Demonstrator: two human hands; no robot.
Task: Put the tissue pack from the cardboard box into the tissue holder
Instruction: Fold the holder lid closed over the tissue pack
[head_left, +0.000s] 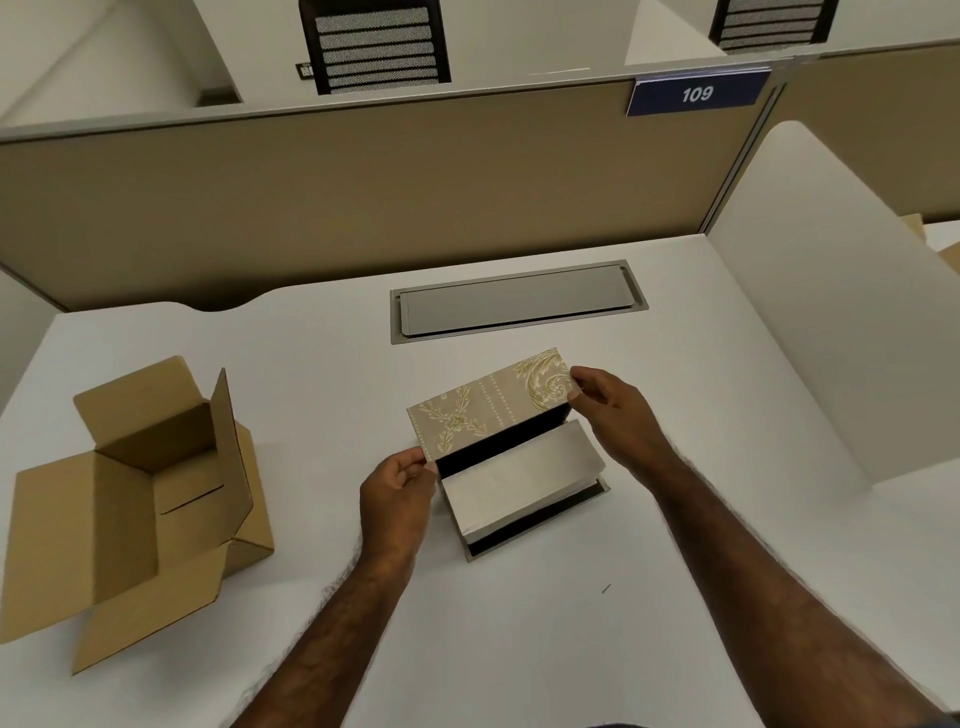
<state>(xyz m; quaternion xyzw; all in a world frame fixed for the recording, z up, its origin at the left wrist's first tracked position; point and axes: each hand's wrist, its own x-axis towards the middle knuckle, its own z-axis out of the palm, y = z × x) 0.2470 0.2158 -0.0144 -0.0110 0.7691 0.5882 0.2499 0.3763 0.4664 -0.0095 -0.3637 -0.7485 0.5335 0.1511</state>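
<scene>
your left hand (397, 491) pinched the near-left corner of the holder's patterned lid (491, 402), and your right hand (615, 415) pinched its far-right corner, both closed on the lid and keeping it raised. under it the tissue pack (517, 475) already lay inside the tissue holder (540, 525), its pale top showing. the cardboard box (135, 499) stood open and looked empty, well apart on the desk (519, 649) to the left. you seemed to be at the closing step; next, the lid wanted lowering squarely over the pack.
</scene>
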